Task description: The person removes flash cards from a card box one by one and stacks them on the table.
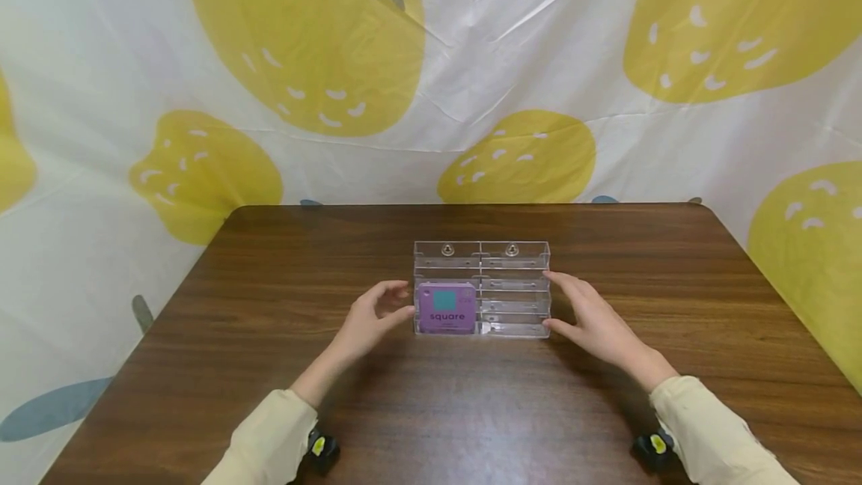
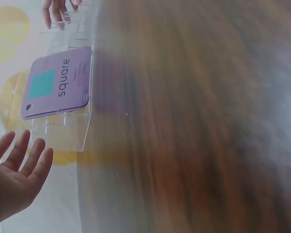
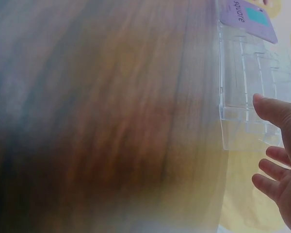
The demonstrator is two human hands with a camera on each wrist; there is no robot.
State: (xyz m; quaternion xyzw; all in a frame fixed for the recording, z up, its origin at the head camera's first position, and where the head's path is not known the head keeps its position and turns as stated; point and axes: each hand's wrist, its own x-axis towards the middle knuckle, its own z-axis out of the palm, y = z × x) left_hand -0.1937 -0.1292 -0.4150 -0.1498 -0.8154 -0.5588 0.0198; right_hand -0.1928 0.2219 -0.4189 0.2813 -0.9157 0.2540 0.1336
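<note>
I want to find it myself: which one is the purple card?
Look at the brown wooden table, then the clear plastic holder in its middle, between the two hands. The purple card stands in its front left pocket, the only coloured thing there, with a teal square and the word "square".

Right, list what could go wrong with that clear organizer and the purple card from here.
1. The purple "square" card stands in the front left slot of the clear acrylic organizer and seems only propped there, so a tilt or jolt might tip it out.
2. The left hand and right hand are open at the organizer's ends with no grip closed, so smooth walls could slip if lifted.
3. A one-sided push might slide it across the wooden table.
</note>
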